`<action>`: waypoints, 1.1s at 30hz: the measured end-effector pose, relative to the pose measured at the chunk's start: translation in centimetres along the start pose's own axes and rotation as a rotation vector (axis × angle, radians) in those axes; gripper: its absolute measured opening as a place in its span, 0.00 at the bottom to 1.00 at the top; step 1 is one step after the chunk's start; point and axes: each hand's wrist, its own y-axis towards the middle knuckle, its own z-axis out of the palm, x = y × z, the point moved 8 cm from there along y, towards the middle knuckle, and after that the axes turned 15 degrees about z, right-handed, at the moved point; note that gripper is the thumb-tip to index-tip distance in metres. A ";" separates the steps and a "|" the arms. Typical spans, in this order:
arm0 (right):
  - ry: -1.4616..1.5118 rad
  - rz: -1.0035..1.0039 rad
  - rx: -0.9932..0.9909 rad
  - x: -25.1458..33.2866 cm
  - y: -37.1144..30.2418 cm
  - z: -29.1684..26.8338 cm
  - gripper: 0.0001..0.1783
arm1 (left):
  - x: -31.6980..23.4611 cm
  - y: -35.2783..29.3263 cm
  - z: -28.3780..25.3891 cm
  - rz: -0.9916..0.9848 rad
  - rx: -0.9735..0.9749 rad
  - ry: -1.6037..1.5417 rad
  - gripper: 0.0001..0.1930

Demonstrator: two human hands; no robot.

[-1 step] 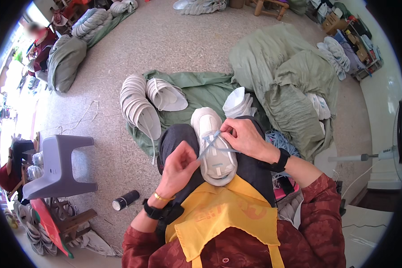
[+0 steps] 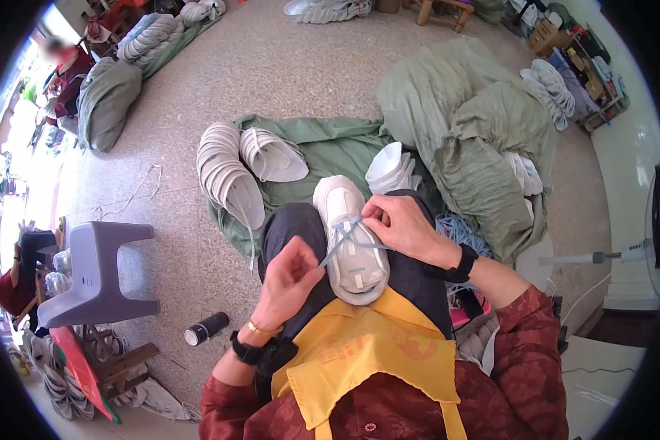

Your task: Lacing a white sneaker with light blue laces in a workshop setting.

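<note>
A white shoe (image 2: 356, 268) rests between my thighs, its toe pointing away from me. A light-blue shoelace (image 2: 337, 250) runs across its upper and crosses itself near the tongue. My left hand (image 2: 292, 275), left of the shoe, pinches one end of the lace and holds it taut. Just right of the lacing, my right hand (image 2: 392, 221) pinches another part of the lace between thumb and forefinger. The exact fingertip contact is partly hidden by the fingers. A yellow apron (image 2: 374, 352) covers my lap behind the heel.
Stacked pale shoe uppers (image 2: 220, 165) lie on a green cloth (image 2: 330, 150) ahead. A big green sack (image 2: 462, 110) and blue laces (image 2: 462, 233) are at right. Leftward are a grey plastic stool (image 2: 99, 271) and a black cylinder (image 2: 207, 328). A person (image 2: 70, 70) sits far left.
My left hand has shifted slightly down and away from the shoe, drawing its stretch of lace out a little longer. My right hand and the shoe look unmoved.
</note>
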 end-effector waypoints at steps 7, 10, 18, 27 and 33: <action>-0.007 -0.052 0.020 0.3 -2.8 -0.1 0.10 | -0.6 -2.9 -0.6 -0.014 -0.038 -0.030 0.10; -0.050 -0.156 -0.029 1.8 -3.5 -0.3 0.11 | -1.5 -1.8 -0.4 0.024 -0.048 0.002 0.11; -0.286 -0.358 -0.077 4.0 -4.1 1.0 0.08 | -3.6 0.0 -0.5 0.123 -0.057 0.097 0.11; -0.256 -0.375 -0.080 4.9 -3.2 0.9 0.05 | -4.7 3.0 -1.6 0.220 -0.147 0.139 0.10; -0.532 -0.580 -0.082 5.5 -1.6 3.5 0.05 | -4.6 4.6 -1.7 0.243 -0.173 0.102 0.11</action>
